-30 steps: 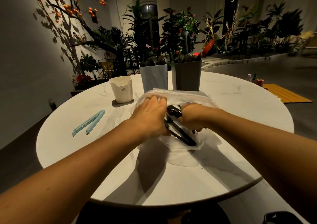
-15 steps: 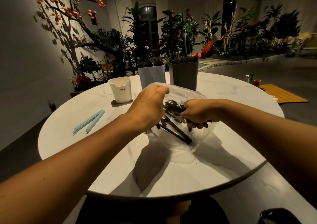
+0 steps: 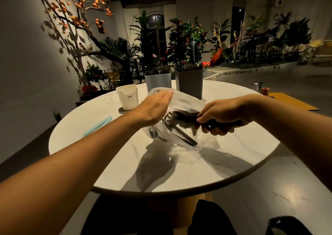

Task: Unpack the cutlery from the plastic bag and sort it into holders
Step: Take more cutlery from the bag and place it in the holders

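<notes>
A round white marble-patterned surface (image 3: 111, 166) fills the middle of the view, with dark potted plants and a tree bearing orange fruit behind it. A clear plastic bag (image 3: 181, 101) sits near the centre of the surface, its upper edge lifted. At the far edge stand three holders: a dark grey square holder (image 3: 189, 82), a light grey square holder (image 3: 158, 81) just beside it to the left, and a cream plastic holder (image 3: 128, 98) further left. The left hand (image 3: 155, 108) grips the raised bag edge, fingers curled over it. The right hand (image 3: 221, 115) clenches a bundle of black-handled cutlery (image 3: 181, 117) at the bag's mouth. More black-handled cutlery (image 3: 185, 137) lies inside the bag. A pale blue sealing clip (image 3: 98, 126) rests on the left of the surface.
</notes>
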Demonstrator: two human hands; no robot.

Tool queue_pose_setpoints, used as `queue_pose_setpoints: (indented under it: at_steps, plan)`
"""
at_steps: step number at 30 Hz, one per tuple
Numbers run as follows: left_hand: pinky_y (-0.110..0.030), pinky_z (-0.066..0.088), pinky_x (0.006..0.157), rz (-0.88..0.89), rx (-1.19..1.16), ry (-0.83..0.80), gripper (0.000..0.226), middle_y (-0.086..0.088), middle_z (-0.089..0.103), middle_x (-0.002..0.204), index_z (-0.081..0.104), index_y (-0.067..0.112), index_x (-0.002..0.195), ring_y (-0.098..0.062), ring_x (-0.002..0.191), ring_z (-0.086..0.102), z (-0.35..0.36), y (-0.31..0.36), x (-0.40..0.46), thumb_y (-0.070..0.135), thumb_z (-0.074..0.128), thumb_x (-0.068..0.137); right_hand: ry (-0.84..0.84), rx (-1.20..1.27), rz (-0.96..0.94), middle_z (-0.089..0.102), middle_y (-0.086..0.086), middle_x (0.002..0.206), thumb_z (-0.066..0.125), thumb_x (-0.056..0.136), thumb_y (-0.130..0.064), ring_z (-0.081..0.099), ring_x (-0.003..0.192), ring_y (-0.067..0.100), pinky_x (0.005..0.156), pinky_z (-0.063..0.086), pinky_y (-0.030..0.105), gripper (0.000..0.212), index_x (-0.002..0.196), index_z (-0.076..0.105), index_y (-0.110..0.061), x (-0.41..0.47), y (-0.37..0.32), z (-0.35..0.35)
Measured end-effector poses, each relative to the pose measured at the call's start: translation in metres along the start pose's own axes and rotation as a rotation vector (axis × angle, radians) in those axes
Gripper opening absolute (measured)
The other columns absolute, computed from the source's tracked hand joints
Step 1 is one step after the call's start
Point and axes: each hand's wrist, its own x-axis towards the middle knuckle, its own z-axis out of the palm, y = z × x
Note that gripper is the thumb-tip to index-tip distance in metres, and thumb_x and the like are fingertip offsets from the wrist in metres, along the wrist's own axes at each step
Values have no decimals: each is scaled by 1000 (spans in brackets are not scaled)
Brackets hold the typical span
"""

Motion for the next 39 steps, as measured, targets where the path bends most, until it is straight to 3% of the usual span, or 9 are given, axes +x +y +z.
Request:
queue_pose_setpoints:
  at_steps: [7, 10, 15, 19, 23, 28, 34, 37, 39]
  plan:
    - [-49, 37, 112, -156, -114, 70, 58, -16, 53, 137, 50, 7, 133, -29, 124, 50, 6, -5, -5, 47, 16, 108, -100, 163, -70, 61, 6, 82, 49, 101, -27, 49, 57, 10, 47, 35, 20, 30, 113, 69, -8, -24, 16, -18]
    - [-49, 45, 106, -251, -283, 101, 51, -12, 59, 117, 53, 14, 115, -26, 112, 58, 8, 1, -6, 51, 18, 107, -173, 220, -143, 61, 5, 84, 55, 91, -31, 50, 62, 11, 50, 34, 21, 35, 116, 69, -11, -31, 18, -22]
    - [-32, 62, 67, -445, -817, 40, 58, -22, 64, 118, 52, 4, 127, -28, 101, 67, 8, 10, -6, 54, 31, 105, -210, 162, -145, 62, 6, 88, 58, 89, -33, 51, 65, 13, 51, 38, 22, 39, 120, 68, -13, -25, 19, -13]
    - [-31, 60, 76, -345, -666, -39, 39, -14, 71, 100, 67, 9, 102, -27, 97, 69, 13, 13, -7, 40, 43, 106, -190, 118, -136, 61, 4, 81, 56, 97, -25, 50, 59, 10, 48, 42, 19, 27, 118, 66, -13, -19, 10, -1]
    - [-26, 60, 64, -246, -565, 34, 28, -9, 69, 90, 70, 10, 90, -22, 85, 70, 15, 13, -6, 17, 47, 105, -168, 47, -137, 57, 6, 81, 57, 95, -31, 49, 58, 10, 47, 42, 19, 31, 116, 66, -10, -14, -2, 1]
    - [-33, 61, 59, -145, -651, 279, 32, -19, 68, 93, 68, 7, 88, -29, 87, 69, 4, 14, -2, 25, 48, 104, -170, 58, -202, 51, 4, 74, 61, 83, -44, 42, 56, 12, 45, 35, 20, 55, 112, 61, 2, -7, -7, -4]
    - [-28, 57, 58, -33, -730, 450, 33, -11, 64, 90, 64, 11, 85, -21, 84, 64, -20, 19, 13, 29, 45, 105, -206, 183, -373, 42, 4, 73, 55, 90, -41, 31, 57, 14, 49, 22, 25, 32, 98, 60, -11, 3, -23, -11]
    - [-34, 56, 74, -80, -946, 558, 49, -9, 69, 95, 62, 13, 94, -20, 91, 66, -45, 17, 30, 47, 28, 107, -223, 304, -486, 36, -1, 69, 46, 96, -38, 26, 54, 12, 50, 16, 26, 26, 92, 56, -14, 4, -40, -23]
    - [-38, 54, 84, -148, -1076, 467, 65, -15, 72, 103, 64, 9, 99, -25, 98, 68, -52, 7, 40, 55, 18, 105, -143, 389, -544, 33, -4, 66, 40, 101, -39, 25, 51, 9, 44, 17, 21, 31, 86, 53, -16, 9, -51, -30]
